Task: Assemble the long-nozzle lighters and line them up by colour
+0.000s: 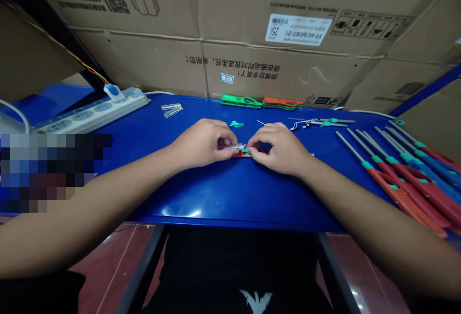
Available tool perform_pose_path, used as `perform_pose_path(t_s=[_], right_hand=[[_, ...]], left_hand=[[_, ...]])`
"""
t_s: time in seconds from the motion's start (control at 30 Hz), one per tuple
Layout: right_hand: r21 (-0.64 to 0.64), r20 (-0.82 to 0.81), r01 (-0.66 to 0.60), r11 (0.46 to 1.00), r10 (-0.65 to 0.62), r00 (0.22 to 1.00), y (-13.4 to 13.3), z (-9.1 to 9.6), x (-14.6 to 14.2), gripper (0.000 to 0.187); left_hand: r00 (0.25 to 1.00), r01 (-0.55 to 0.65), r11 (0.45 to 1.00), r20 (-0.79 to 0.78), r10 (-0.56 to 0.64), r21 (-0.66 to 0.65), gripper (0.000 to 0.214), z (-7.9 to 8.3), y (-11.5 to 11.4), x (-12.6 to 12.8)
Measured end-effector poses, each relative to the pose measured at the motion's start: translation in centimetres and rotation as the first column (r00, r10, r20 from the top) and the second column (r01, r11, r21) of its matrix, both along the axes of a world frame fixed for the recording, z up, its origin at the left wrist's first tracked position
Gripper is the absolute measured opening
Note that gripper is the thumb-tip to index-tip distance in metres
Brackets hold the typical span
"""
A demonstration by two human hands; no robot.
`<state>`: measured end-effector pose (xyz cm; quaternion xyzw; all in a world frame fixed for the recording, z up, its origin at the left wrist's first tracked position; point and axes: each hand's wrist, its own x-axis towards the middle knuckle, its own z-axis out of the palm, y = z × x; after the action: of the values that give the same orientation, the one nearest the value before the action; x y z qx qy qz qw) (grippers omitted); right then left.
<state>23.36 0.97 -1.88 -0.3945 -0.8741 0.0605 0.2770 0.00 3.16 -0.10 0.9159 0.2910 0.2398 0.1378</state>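
Note:
My left hand (201, 143) is closed, thumb and fingers pinching a clear plastic fuel tank (230, 147). Close against it, my right hand (281, 148) has its thumb and forefinger together at a small teal plastic piece (246, 150) beside the tank's end. Under both hands lies a red lighter casing half (240, 155), mostly hidden by the fingers. Just beyond the hands sits a loose teal part (236, 124). Metal lighter tubes with teal collars and white wires (326, 122) rest past my right hand.
Long-nosed lighters (406, 179) in red, orange and blue lie at the right. Green casings (240, 101) and an orange casing (283, 102) are stacked at the back before a cardboard box (144, 64). Clear tanks (173, 109) and a power strip (93, 112) lie left on the blue table (230, 194).

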Motion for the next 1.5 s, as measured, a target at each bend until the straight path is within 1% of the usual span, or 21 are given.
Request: perform_pose_path(t_s=[0.17,0.43,0.63,0.77,0.9,1.0,1.13,1.2,1.27,1.37,1.43,1.5], right_hand=[[-0.014,-0.023,-0.011,1.0,0.01,1.0,0.0,0.0,0.0,0.007],[0.014,0.094,-0.05,0.999,0.049,0.994,-0.1,0.3,0.0,0.012],[0.049,0.113,-0.084,0.995,0.078,0.991,-0.2,0.3,0.0,0.014],[0.037,0.079,-0.098,0.995,0.095,0.992,-0.3,0.1,-0.1,0.015],[-0.001,0.098,-0.124,0.992,0.124,0.987,-0.2,0.1,-0.1,0.014],[-0.034,0.088,-0.111,0.993,0.114,0.99,0.0,0.4,0.2,0.013],[0.007,0.097,-0.071,0.997,0.07,0.993,0.3,0.8,0.8,0.017],[0.01,0.123,-0.102,0.995,0.1,0.987,0.4,0.8,0.9,0.018],[-0.009,0.137,-0.145,0.989,0.145,0.98,0.5,0.7,0.9,0.019],[-0.034,0.139,-0.176,0.984,0.179,0.974,0.7,0.7,0.8,0.017],[-0.033,0.137,-0.196,0.98,0.198,0.971,0.9,0.7,0.8,0.016],[-0.002,0.145,-0.212,0.977,0.21,0.967,1.0,0.7,0.8,0.015]], left_hand=[[1.0,0.008,1.0,0.01,-0.007,-0.01,0.015,-0.1,0.1,0.0],[0.999,0.027,1.0,-0.019,-0.027,0.0,0.014,-0.3,0.0,0.1],[0.999,0.046,0.999,-0.026,-0.047,-0.014,0.014,-0.1,-0.3,0.1],[0.998,0.051,0.998,-0.023,-0.051,-0.024,0.015,0.0,-0.5,0.3],[0.998,0.053,0.998,-0.033,-0.054,-0.023,0.017,0.0,-0.5,0.3],[0.998,0.053,0.998,-0.025,-0.054,-0.023,0.017,0.0,-0.4,0.3],[0.999,0.053,0.998,-0.009,-0.053,-0.014,0.019,0.1,-0.3,0.2],[0.998,0.058,0.998,-0.001,-0.058,-0.014,0.019,0.1,-0.4,0.1],[0.998,0.07,0.997,0.004,-0.07,-0.013,0.019,0.2,-0.4,0.1],[0.996,0.087,0.996,-0.008,-0.087,-0.015,0.019,0.2,-0.4,0.2],[0.996,0.094,0.995,-0.009,-0.094,-0.035,0.021,0.2,-0.2,0.1],[0.997,0.082,0.994,0.02,-0.081,-0.075,0.026,0.2,0.2,-0.1]])
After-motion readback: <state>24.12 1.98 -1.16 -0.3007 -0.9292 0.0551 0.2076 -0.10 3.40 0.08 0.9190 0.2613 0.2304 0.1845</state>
